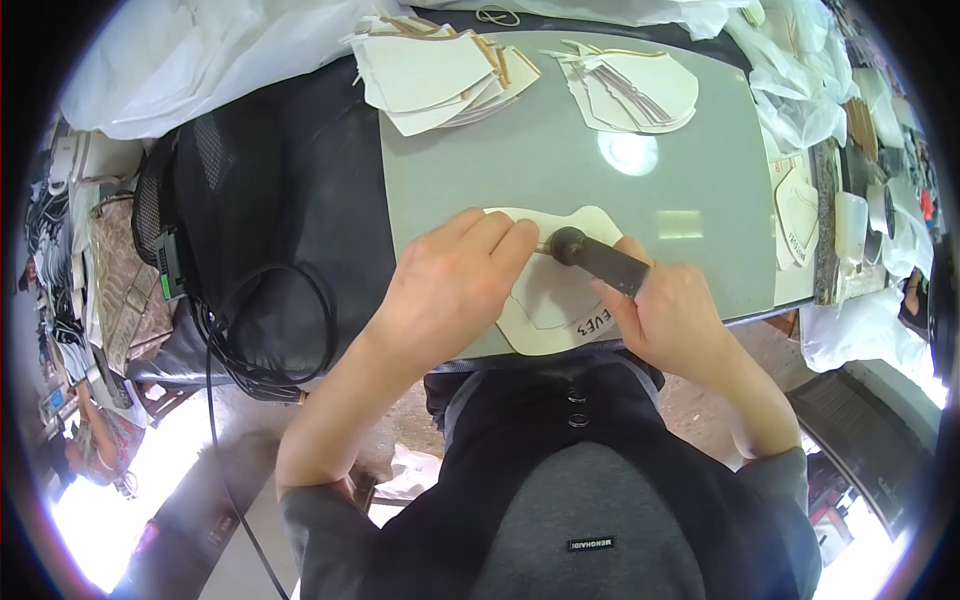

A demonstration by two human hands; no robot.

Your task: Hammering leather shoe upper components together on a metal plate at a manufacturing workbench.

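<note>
In front of me a white cut-out template [535, 337] with rounded edges lies on the grey board, dark lettering along its lower right. Within its outline sits a thin pale piece [553, 295]. My left hand [462, 265] rests over the upper left of the template, its fingers curled and pinched together; what they grip is hidden beneath them. My right hand [665, 310] is closed around a dark tool that looks like a hammer [610, 265]. Its round black end is over the pale piece, just beside my left fingertips. The handle is mostly covered by my hand.
Two fanned stacks of white cut pieces, one at far left [430, 75] and one at far right [640, 90], lie on the grey board [480, 170]. Black cable [325, 330] coils on the dark table [350, 200] at left. White plastic [200, 70] borders the back.
</note>
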